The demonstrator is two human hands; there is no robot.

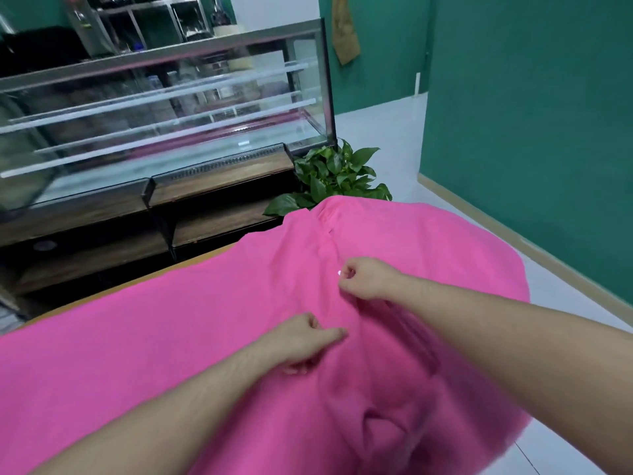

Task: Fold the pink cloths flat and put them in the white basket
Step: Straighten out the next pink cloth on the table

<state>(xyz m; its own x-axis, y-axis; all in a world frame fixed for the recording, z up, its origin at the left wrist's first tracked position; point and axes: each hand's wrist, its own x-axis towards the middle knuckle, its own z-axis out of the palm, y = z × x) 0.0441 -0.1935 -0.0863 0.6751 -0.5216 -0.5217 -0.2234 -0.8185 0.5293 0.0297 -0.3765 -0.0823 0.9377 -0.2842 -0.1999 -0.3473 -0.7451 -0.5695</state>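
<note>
A large pink cloth (154, 354) lies spread over the table and covers nearly all of it, with its right part hanging past the edge. A raised fold runs down its middle. My right hand (364, 279) pinches the cloth at the upper part of that fold, beside a small white tag. My left hand (305, 341) pinches the cloth a little lower and to the left, fingers curled into the fabric. No white basket is in view.
A glass display case (164, 108) on a dark wooden stand sits behind the table at the left. A green potted plant (332, 176) stands at the table's far edge. A green wall (531, 114) and pale floor lie to the right.
</note>
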